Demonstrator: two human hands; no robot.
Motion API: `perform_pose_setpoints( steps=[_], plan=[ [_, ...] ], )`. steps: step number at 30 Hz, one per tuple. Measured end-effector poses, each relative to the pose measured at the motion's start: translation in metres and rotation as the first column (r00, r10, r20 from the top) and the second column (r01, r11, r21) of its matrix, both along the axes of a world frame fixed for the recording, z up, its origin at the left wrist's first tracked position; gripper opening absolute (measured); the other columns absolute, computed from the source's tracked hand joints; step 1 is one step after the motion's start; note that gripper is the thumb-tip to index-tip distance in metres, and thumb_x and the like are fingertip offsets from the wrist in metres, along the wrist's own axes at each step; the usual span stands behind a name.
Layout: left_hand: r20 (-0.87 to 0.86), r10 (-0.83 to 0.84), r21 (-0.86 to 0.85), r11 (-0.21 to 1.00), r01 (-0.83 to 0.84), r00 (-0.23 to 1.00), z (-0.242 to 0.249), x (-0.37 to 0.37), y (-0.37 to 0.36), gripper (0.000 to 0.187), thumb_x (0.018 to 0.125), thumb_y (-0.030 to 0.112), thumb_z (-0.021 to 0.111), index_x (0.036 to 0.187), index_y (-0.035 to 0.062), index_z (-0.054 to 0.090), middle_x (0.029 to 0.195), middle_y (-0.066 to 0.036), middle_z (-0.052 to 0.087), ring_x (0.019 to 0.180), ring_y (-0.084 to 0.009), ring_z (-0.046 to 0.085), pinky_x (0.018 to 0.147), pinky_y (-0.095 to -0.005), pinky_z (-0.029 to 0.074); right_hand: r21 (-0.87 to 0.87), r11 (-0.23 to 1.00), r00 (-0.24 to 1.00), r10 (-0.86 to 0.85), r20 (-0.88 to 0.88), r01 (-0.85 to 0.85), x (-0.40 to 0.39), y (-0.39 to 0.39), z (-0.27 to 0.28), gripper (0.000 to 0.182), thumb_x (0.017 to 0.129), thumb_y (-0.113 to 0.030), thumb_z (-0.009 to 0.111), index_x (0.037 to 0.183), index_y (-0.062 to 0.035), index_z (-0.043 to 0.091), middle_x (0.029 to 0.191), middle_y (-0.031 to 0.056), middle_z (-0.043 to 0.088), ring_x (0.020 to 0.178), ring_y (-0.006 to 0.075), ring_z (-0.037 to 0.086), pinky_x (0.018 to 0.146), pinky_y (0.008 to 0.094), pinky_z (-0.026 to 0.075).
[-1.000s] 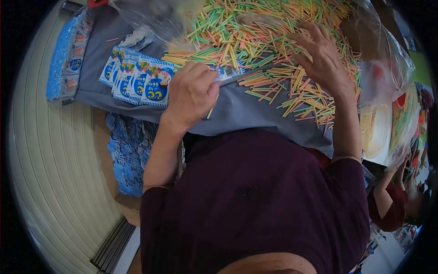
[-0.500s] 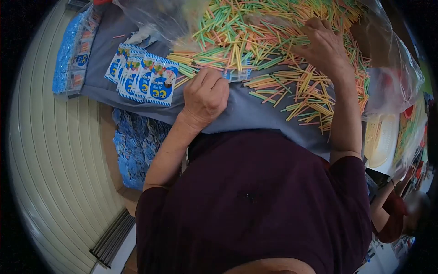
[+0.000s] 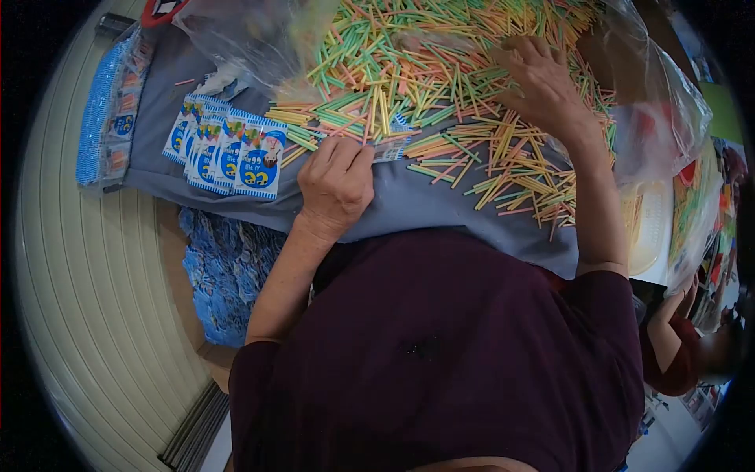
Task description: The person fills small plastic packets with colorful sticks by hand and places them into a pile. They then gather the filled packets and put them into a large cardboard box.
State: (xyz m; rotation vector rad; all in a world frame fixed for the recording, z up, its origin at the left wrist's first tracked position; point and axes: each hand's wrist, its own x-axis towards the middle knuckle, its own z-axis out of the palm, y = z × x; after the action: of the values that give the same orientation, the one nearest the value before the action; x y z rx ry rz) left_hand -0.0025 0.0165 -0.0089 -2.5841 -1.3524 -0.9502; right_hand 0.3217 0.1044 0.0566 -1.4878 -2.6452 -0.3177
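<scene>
Many thin pink, green and yellow sticks [image 3: 440, 71] lie heaped over the grey cloth [image 3: 409, 204]. My left hand [image 3: 336, 179] is closed at the near edge of the sticks; what its fingers hold, if anything, is hidden. Just right of it, a small clear and blue packet [image 3: 390, 149] lies partly under the sticks. My right hand [image 3: 543, 86] rests over the heap with its fingers spread. Several blue and white printed packets [image 3: 259, 161] overlap to the left of my left hand.
A clear plastic bag [image 3: 252, 39] lies at the back left, another [image 3: 661, 118] at the right. A blue pack [image 3: 106, 110] stands at the far left edge. Beyond a pale plastic basket [image 3: 646, 224], another person's arm [image 3: 664, 334] shows at the right.
The whole view has shifted, with the table's things a little further left. My left hand sits slightly lower against the sticks, and more of the small packet shows beside it.
</scene>
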Motion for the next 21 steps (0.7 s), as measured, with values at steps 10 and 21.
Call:
perform_pose_setpoints(
  steps=[10, 21],
  plan=[
    [0.237, 0.06, -0.169, 0.985, -0.019, 0.97, 0.007, -0.003, 0.003, 0.011, 0.072, 0.002, 0.069, 0.082, 0.0034, 0.067, 0.081, -0.004, 0.06, 0.081, -0.0269, 0.06, 0.068, -0.0378, 0.051, 0.061, 0.98, 0.97, -0.197, 0.145, 0.19, -0.046, 0.013, -0.037, 0.036, 0.083, -0.015, 0.062, 0.117, -0.0052, 0.06, 0.117, 0.0142, 0.059, 0.115, 0.0323, 0.054, 0.089, 0.0549, 0.044],
    [0.022, 0.041, -0.153, 0.988, -0.037, 0.999, 0.016, -0.002, -0.012, 0.006, 0.072, 0.004, 0.069, 0.077, 0.0053, 0.067, 0.084, -0.005, 0.059, 0.084, -0.0246, 0.059, 0.067, -0.0357, 0.052, -0.274, 0.946, 0.731, -0.309, -0.608, 0.172, -0.004, 0.025, -0.049, 0.033, 0.098, -0.02, 0.053, 0.127, -0.0056, 0.047, 0.079, 0.0175, 0.066, 0.067, 0.0303, 0.066, 0.057, 0.0442, 0.049]
  ],
)
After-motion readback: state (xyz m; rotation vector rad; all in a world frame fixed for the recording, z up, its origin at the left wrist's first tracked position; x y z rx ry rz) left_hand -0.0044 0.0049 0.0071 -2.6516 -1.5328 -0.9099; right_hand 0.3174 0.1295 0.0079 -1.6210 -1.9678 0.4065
